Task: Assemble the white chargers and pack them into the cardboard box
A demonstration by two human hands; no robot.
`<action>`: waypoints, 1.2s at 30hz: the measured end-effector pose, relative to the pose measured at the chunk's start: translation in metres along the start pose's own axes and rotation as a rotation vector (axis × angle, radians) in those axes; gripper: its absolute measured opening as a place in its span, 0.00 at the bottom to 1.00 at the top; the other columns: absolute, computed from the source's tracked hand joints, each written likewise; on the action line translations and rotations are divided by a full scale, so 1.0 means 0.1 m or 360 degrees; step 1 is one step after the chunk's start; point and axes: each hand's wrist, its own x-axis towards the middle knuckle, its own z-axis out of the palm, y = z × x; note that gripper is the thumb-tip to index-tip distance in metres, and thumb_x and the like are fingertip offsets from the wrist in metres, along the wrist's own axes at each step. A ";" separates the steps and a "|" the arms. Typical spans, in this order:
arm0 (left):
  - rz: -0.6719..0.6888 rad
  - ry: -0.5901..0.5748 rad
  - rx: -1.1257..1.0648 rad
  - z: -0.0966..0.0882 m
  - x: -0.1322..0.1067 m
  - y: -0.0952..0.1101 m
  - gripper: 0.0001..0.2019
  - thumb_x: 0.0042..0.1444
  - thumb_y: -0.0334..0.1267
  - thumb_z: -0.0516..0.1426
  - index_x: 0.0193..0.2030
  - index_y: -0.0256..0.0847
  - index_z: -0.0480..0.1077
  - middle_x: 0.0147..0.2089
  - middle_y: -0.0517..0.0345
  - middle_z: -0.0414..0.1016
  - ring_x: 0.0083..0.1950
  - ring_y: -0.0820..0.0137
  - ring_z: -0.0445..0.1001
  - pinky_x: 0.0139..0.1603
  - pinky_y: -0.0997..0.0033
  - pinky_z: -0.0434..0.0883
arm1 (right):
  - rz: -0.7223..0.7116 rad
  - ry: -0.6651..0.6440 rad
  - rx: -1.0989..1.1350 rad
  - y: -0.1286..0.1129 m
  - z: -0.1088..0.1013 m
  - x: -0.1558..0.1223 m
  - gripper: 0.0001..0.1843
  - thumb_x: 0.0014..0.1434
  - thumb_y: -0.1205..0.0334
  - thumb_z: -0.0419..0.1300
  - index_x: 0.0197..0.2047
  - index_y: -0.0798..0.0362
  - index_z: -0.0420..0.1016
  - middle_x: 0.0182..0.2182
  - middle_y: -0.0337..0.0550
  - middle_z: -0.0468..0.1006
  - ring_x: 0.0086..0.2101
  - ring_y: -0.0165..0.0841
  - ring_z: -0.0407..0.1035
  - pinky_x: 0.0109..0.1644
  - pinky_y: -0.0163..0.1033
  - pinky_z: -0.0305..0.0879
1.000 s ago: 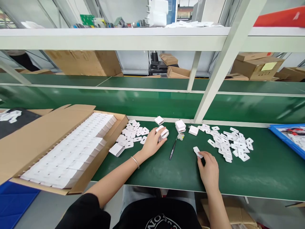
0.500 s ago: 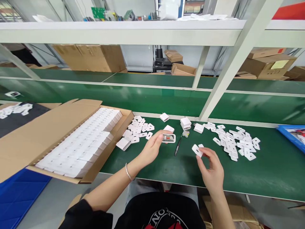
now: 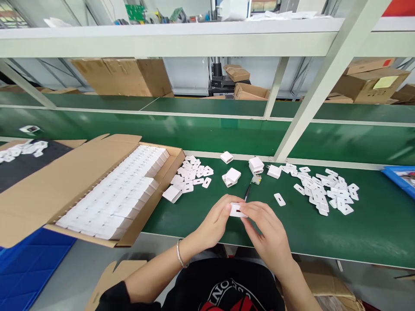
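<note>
My left hand [image 3: 212,224] is closed around a white charger housing [image 3: 234,210], held above the front of the bench with its end turned up. My right hand [image 3: 267,231] pinches a slotted white cover plate against that end; fingers hide part of both pieces, so I cannot tell whether the plate is fully seated. Just beyond the hands lie black tweezers [image 3: 248,191] and a small circuit board [image 3: 256,179]. One loose cover plate [image 3: 279,199] rests right of them. A housing with prongs [image 3: 274,171] stands farther back.
An open cardboard box [image 3: 177,162] with rows of white housings is at the left. Loose white plates [image 3: 194,168] lie beside it, and another pile of plates [image 3: 319,192] spreads at the right. More housings [image 3: 232,176] stand mid-bench. A slanted post [image 3: 311,103] rises behind.
My two hands have come together. The plate in my right hand has moved left onto the open end of the housing, covering the inside parts that showed before.
</note>
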 end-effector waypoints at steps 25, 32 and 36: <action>-0.0102 0.0117 -0.0096 0.12 -0.21 -0.16 0.21 0.78 0.52 0.42 0.62 0.45 0.67 0.57 0.49 0.70 0.56 0.61 0.70 0.61 0.61 0.69 | 0.0652 0.0124 0.0202 0.11 0.27 -0.18 0.16 0.75 0.54 0.55 0.60 0.48 0.75 0.48 0.49 0.80 0.45 0.41 0.76 0.48 0.47 0.76; -0.0110 0.0150 -0.0128 0.22 -0.26 -0.25 0.24 0.78 0.53 0.39 0.63 0.45 0.67 0.57 0.47 0.69 0.56 0.60 0.70 0.62 0.59 0.69 | 0.1090 0.0051 0.0647 0.14 0.47 -0.25 0.22 0.75 0.43 0.50 0.51 0.50 0.76 0.39 0.44 0.82 0.34 0.36 0.74 0.36 0.38 0.71; -0.0086 0.0215 -0.0180 0.22 -0.23 -0.32 0.22 0.78 0.52 0.42 0.60 0.45 0.71 0.53 0.50 0.71 0.53 0.61 0.71 0.57 0.62 0.71 | 0.1133 0.0092 0.0755 0.15 0.53 -0.28 0.20 0.73 0.43 0.54 0.50 0.50 0.75 0.38 0.44 0.82 0.33 0.35 0.74 0.37 0.38 0.72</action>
